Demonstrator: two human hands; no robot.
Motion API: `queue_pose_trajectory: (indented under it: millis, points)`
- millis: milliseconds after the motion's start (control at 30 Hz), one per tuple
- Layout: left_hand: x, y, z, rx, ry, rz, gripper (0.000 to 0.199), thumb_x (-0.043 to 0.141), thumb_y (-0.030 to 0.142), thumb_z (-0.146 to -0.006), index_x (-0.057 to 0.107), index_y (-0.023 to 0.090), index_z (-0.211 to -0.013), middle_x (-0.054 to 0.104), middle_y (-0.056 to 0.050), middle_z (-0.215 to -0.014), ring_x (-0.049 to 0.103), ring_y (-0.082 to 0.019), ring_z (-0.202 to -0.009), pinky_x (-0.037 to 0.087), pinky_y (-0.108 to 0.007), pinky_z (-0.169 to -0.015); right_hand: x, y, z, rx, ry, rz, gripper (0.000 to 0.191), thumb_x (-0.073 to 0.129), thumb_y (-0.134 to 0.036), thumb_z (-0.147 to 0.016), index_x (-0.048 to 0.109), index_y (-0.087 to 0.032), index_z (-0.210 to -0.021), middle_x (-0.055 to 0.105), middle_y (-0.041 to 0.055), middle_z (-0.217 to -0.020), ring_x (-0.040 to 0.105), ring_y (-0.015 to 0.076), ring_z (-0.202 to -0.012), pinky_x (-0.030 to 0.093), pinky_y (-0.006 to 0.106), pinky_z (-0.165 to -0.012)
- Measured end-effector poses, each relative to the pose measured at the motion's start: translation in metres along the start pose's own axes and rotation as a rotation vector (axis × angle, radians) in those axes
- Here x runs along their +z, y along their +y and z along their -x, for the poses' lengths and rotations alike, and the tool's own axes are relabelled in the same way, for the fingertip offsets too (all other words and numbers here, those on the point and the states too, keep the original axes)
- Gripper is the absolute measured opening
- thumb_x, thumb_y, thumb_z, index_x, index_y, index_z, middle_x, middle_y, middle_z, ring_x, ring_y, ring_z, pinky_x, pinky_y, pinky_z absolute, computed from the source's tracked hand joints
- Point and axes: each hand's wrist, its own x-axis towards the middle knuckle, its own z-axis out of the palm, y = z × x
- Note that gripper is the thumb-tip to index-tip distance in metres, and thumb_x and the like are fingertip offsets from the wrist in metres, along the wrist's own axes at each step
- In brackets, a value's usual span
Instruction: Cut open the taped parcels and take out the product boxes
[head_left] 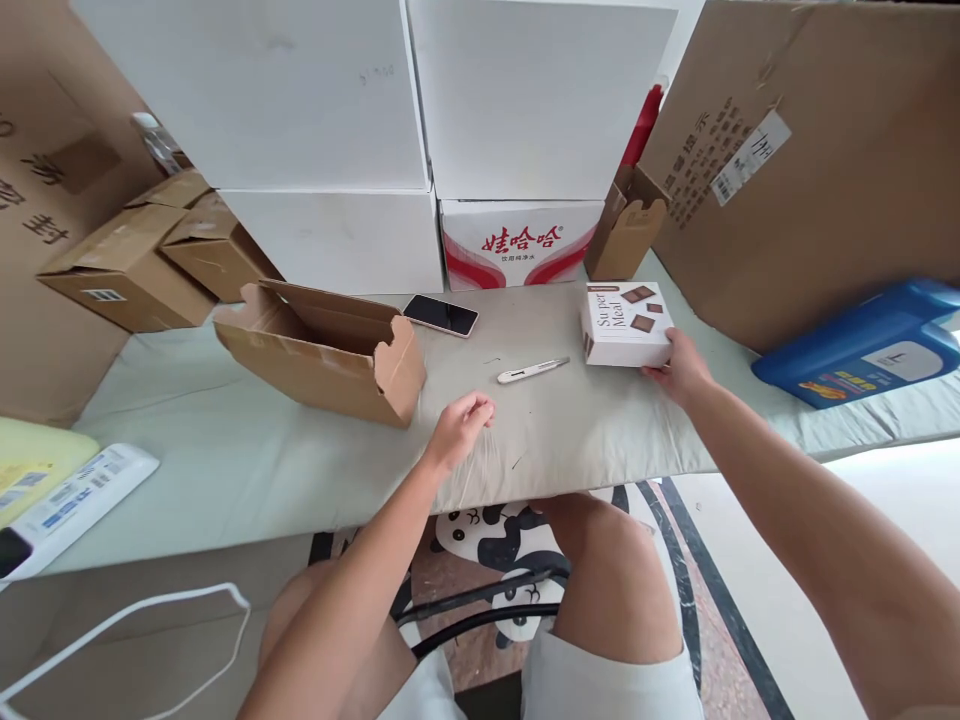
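My right hand [679,368] grips the near right corner of a small white box [625,324] printed "Super Meal" with brown squares, which rests on the cloth-covered table. My left hand [463,425] hovers near the table's front, fingers curled in and nothing visible in them. Between the hands lies a white utility knife [533,371], its tip pointing right. An open-topped brown cardboard box [322,350] stands just left of my left hand. Behind the knife a dark-screened phone [441,316] lies flat.
White cartons [517,244] are stacked along the back. A narrow cardboard box [628,225] stands behind the white box. At the right lies a blue jug [862,345], beside a large cardboard panel [817,160]. Smaller cartons [124,255] sit at the back left.
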Motion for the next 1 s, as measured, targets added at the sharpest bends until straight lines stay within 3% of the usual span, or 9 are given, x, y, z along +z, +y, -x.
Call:
queue_pose_trajectory:
  millis: [100, 233, 333, 433, 567, 700, 833, 933, 1000]
  points:
    - [-0.001, -0.022, 0.005, -0.007, -0.009, 0.005, 0.038, 0.057, 0.059, -0.080, 0.061, 0.021, -0.080, 0.062, -0.003, -0.077, 0.061, -0.021, -0.081, 0.051, -0.036, -0.081, -0.024, 0.007, -0.022, -0.016, 0.182, 0.140, 0.048, 0.070, -0.041, -0.089, 0.059, -0.034, -0.135, 0.061, 0.0092, -0.138, 0.067, 0.0210, -0.103, 0.062, 0.029, -0.070]
    - [-0.008, -0.027, -0.001, 0.017, -0.065, 0.007, 0.037, 0.057, 0.057, -0.082, 0.062, 0.021, -0.078, 0.057, 0.000, -0.073, 0.054, -0.018, -0.075, 0.047, -0.033, -0.074, -0.017, 0.007, -0.042, -0.029, 0.256, 0.240, 0.065, 0.078, -0.041, -0.087, 0.052, -0.034, -0.147, 0.068, 0.0096, -0.119, 0.070, 0.0197, -0.083, 0.062, 0.035, -0.071]
    - [-0.015, -0.028, -0.002, 0.028, -0.103, 0.023, 0.037, 0.055, 0.056, -0.085, 0.061, 0.021, -0.079, 0.053, 0.001, -0.070, 0.049, -0.017, -0.071, 0.041, -0.032, -0.069, 0.004, 0.001, -0.061, -0.015, 0.242, 0.219, 0.062, 0.071, -0.042, -0.094, 0.047, -0.031, -0.150, 0.070, 0.0047, -0.097, 0.067, 0.0158, -0.066, 0.060, 0.031, -0.065]
    - [-0.019, -0.030, -0.002, 0.024, -0.127, 0.036, 0.034, 0.054, 0.052, -0.088, 0.060, 0.020, -0.078, 0.051, 0.001, -0.070, 0.046, -0.016, -0.070, 0.038, -0.031, -0.067, 0.032, -0.011, -0.087, -0.021, 0.232, 0.180, 0.062, 0.064, -0.039, -0.100, 0.038, -0.028, -0.156, 0.071, 0.0029, -0.091, 0.067, 0.0148, -0.063, 0.057, 0.027, -0.060]
    - [-0.021, -0.031, -0.003, 0.015, -0.164, 0.054, 0.028, 0.054, 0.046, -0.088, 0.058, 0.021, -0.076, 0.051, 0.002, -0.069, 0.045, -0.015, -0.066, 0.037, -0.030, -0.065, 0.076, -0.033, -0.125, -0.062, 0.193, 0.167, 0.064, 0.056, -0.036, -0.106, 0.026, -0.027, -0.163, 0.074, 0.0056, -0.102, 0.071, 0.0137, -0.073, 0.056, 0.023, -0.062]
    - [-0.025, -0.028, -0.007, 0.010, -0.161, 0.070, 0.026, 0.054, 0.044, -0.087, 0.057, 0.021, -0.075, 0.050, 0.002, -0.067, 0.043, -0.015, -0.064, 0.037, -0.030, -0.064, 0.111, -0.049, -0.142, -0.122, 0.101, 0.206, 0.057, 0.056, -0.034, -0.106, 0.033, -0.031, -0.159, 0.073, 0.0070, -0.118, 0.075, 0.0131, -0.093, 0.057, 0.022, -0.069]
    - [-0.032, -0.024, -0.005, 0.034, -0.141, 0.086, 0.027, 0.053, 0.045, -0.086, 0.055, 0.022, -0.073, 0.047, 0.003, -0.065, 0.043, -0.015, -0.064, 0.038, -0.031, -0.066, 0.127, -0.056, -0.111, -0.234, 0.028, 0.280, 0.038, 0.057, -0.026, -0.104, 0.054, -0.023, -0.141, 0.073, 0.0093, -0.115, 0.074, 0.0161, -0.100, 0.060, 0.027, -0.079]
    - [-0.035, -0.022, 0.004, 0.058, -0.117, 0.079, 0.028, 0.051, 0.046, -0.085, 0.052, 0.022, -0.071, 0.046, 0.003, -0.064, 0.043, -0.015, -0.064, 0.037, -0.031, -0.066, 0.135, -0.062, -0.052, -0.383, -0.103, 0.323, 0.029, 0.067, -0.021, -0.095, 0.065, -0.024, -0.124, 0.074, 0.0060, -0.108, 0.073, 0.0173, -0.100, 0.060, 0.030, -0.087]
    - [-0.035, -0.023, 0.013, 0.077, -0.106, 0.051, 0.030, 0.050, 0.048, -0.085, 0.051, 0.022, -0.070, 0.047, 0.002, -0.064, 0.043, -0.015, -0.065, 0.037, -0.031, -0.066, 0.142, -0.068, 0.001, -0.591, -0.262, 0.384, 0.030, 0.074, -0.020, -0.088, 0.069, -0.026, -0.117, 0.075, 0.0044, -0.109, 0.071, 0.0199, -0.105, 0.060, 0.034, -0.092]
